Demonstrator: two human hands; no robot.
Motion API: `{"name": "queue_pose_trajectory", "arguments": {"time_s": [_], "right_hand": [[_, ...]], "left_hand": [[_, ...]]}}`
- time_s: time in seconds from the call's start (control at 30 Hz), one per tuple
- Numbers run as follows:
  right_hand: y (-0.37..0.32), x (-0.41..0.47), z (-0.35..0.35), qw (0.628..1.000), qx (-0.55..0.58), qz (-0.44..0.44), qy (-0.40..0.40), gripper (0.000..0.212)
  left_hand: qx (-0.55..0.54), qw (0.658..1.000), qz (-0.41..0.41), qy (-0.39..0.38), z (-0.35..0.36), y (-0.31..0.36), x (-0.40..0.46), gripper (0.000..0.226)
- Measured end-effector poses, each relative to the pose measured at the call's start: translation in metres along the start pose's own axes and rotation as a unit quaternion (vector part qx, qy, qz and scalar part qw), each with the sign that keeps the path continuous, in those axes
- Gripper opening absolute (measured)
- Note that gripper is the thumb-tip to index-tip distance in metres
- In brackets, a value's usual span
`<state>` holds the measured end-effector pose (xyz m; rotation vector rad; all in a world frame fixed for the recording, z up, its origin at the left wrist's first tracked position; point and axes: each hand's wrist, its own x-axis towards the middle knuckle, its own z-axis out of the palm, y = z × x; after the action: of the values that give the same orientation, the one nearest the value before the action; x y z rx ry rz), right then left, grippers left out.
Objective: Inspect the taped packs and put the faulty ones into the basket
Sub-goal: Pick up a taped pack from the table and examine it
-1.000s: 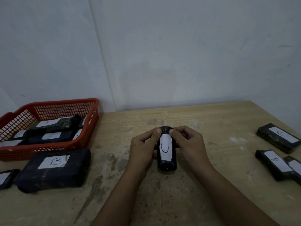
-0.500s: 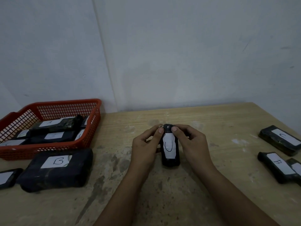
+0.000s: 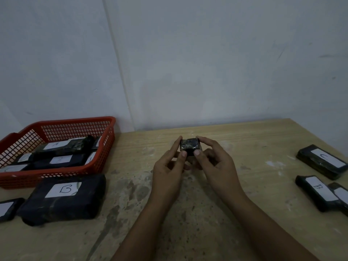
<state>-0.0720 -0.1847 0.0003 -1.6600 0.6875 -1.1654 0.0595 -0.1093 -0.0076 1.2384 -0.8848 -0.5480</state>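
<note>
Black tape wraps every pack in the single head view, and the one under inspection, the small pack (image 3: 189,147), is held up above the middle of the counter (image 3: 244,140), its end face turned toward the camera so the label cannot be seen. The red basket (image 3: 105,153) sits at about ten o'clock from the hands and already holds several labelled packs, so part of the sorting looks done. Left to judge, as far as can be told, are the large B pack (image 3: 64,198) on the counter just in front of the basket, a partly cut-off pack (image 3: 7,209) at the left edge, and at three o'clock a C pack (image 3: 322,161), a slim B pack (image 3: 318,192) and another pack (image 3: 341,196) touching it; whether those have been checked already cannot be told. The left hand (image 3: 167,170) pinches the small pack between thumb and forefinger on its left side, and the right hand (image 3: 216,162) does the same on the right, so each grip is clamped on the pack with the other fingers curled loosely below. The verdict on this pack seems not yet made.
</note>
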Motion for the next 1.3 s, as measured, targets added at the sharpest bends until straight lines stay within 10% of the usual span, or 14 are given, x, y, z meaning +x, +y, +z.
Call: {"name": "queue_pose_trajectory", "arguments": {"time_s": [0.57,0.83,1.3], "right_hand": [[-0.002,0.0,-0.001,0.998,0.062,0.029,-0.005,0.007],[0.006,0.003,0.0,0.992,0.073,0.097,0.011,0.034],[0.005,0.007,-0.006,0.985,0.082,0.149,-0.008,0.021]], "left_hand": [[-0.079,0.992,-0.084,0.042,0.005,0.001,-0.003,0.051],[-0.097,0.99,-0.097,0.039,0.003,-0.004,0.0,0.03],[-0.051,0.992,-0.11,0.039,0.003,-0.006,0.0,0.028]]}}
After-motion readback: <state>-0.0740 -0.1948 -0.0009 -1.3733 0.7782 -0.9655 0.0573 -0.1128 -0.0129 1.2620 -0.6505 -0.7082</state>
